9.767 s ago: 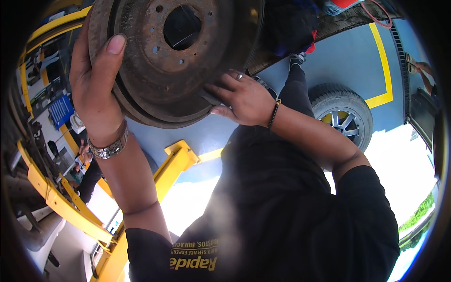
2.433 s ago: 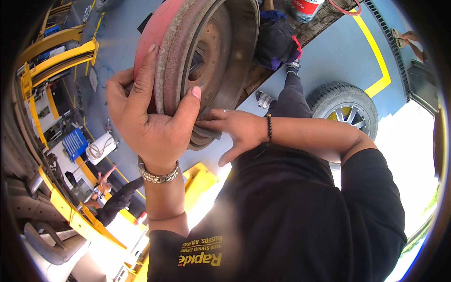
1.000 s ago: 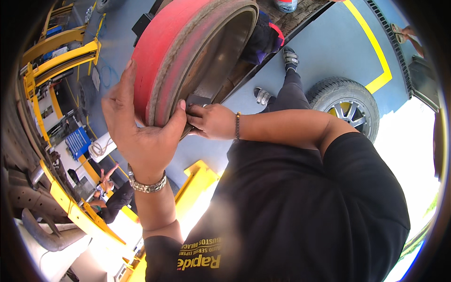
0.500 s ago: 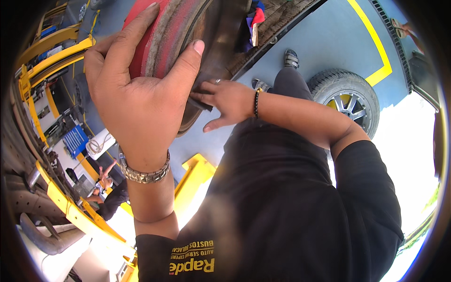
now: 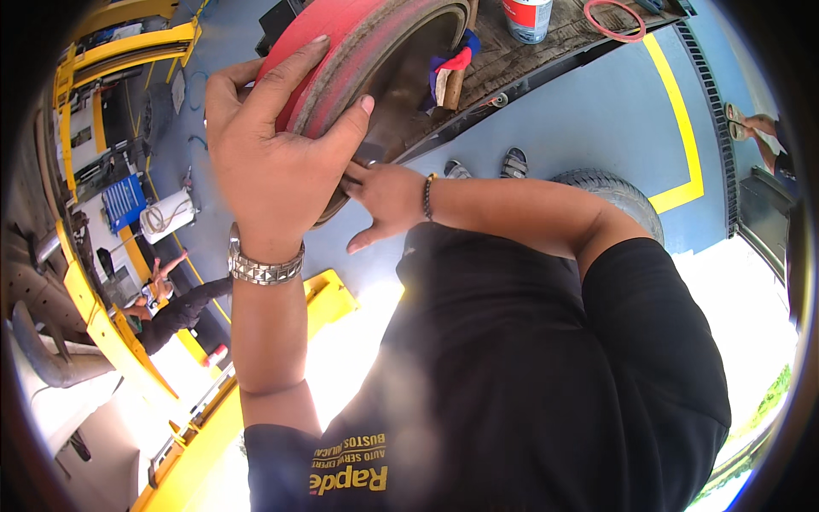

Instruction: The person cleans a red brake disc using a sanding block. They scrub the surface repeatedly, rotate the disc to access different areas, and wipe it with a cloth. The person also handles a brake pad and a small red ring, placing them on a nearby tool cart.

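Here's the drum [image 5: 363,60], red outside and brown along the rim, tilted up ahead of me at the near side of the dark surface [image 5: 567,55]; whether it rests there, I can't tell. My left hand [image 5: 273,162] has it pinched across the rim, fingers lying over the red outer wall, thumb on the inner side, silver watch [image 5: 269,269] at the wrist. And in from the right comes my right hand [image 5: 388,200], fingertips at the drum's lower inner edge, thumb spread well away from them; whether those fingers pinch anything, I can't tell, the tips are partly hidden. Beaded bracelet [image 5: 427,196] on that wrist.

Just beside the drum, a red and blue cloth [image 5: 452,64] on the surface, then a red and white can [image 5: 527,21], and a red ring [image 5: 627,38] near that. Below, my shoes [image 5: 514,162] on the grey-blue floor [image 5: 563,128], a tyre [image 5: 614,186] partly behind my right forearm. Off left, another person [image 5: 183,316] in dark trousers.
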Tool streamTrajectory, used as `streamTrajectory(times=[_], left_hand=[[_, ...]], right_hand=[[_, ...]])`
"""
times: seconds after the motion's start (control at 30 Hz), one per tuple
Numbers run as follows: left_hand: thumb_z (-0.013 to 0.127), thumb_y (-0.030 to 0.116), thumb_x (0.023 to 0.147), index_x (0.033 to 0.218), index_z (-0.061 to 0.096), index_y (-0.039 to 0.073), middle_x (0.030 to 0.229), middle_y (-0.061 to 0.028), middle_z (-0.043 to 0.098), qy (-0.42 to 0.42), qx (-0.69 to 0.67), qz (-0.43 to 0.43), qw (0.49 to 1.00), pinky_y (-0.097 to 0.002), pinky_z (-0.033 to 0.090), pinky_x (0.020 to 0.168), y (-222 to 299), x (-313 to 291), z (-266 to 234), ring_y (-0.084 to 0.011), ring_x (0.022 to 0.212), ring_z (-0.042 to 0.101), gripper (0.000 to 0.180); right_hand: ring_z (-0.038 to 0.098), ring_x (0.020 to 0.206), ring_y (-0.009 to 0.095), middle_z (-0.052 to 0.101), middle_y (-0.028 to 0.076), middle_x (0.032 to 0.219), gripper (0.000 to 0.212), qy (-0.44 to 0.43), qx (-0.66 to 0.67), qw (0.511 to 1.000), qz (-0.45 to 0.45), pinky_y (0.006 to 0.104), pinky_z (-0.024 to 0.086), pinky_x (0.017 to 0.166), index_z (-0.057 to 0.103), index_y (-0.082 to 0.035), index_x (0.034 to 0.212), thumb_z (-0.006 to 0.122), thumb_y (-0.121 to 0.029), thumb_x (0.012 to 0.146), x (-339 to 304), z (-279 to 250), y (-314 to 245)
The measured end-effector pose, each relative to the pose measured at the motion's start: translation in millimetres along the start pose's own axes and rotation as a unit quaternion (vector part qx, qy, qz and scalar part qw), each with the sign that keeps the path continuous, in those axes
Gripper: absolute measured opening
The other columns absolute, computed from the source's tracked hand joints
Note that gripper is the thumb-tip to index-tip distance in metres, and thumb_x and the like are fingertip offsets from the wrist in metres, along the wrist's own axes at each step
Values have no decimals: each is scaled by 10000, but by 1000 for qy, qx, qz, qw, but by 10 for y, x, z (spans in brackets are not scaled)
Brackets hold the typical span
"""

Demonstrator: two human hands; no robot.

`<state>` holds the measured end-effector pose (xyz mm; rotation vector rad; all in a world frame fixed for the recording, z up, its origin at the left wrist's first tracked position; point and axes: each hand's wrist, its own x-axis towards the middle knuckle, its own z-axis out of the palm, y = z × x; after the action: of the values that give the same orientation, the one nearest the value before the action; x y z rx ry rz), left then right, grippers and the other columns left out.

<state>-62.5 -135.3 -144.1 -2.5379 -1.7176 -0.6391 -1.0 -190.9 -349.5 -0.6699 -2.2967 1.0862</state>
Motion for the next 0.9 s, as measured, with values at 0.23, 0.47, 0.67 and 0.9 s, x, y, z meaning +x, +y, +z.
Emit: streamTrajectory(times=[0.23,0.47,0.67,0.9], left_hand=[[928,192,625,1167,766,118,1099,-119,581,6,3,7,1000,-351,539,808,58,-151,-34,-243,957,613,571],[931,177,602,1141,777,114,1069,-124,599,21,-48,22,998,-331,551,761,-118,-70,-9,-226,889,622,564],[946,192,603,1119,781,101,1051,-117,611,32,-39,33,998,-337,554,770,-189,-6,2,-226,905,637,550],[964,222,585,1083,786,89,1078,-132,620,39,-46,31,998,-349,561,790,-130,-72,39,-239,908,649,545]], right_hand=[[625,1134,368,536,190,1370,927,-134,-97,986,6,437,533,967,642,60,1248,599,-762,823,-55,-193,210],[627,1161,348,510,195,1420,891,-121,-151,979,63,437,495,1042,656,50,1245,550,-748,865,-109,-294,497],[645,1103,319,561,147,1327,829,-76,-207,969,108,449,503,986,640,22,1259,578,-708,870,-122,-344,508],[667,1062,325,581,132,1311,758,116,-190,975,8,462,472,1017,617,-61,1325,568,-685,897,-221,266,402]])
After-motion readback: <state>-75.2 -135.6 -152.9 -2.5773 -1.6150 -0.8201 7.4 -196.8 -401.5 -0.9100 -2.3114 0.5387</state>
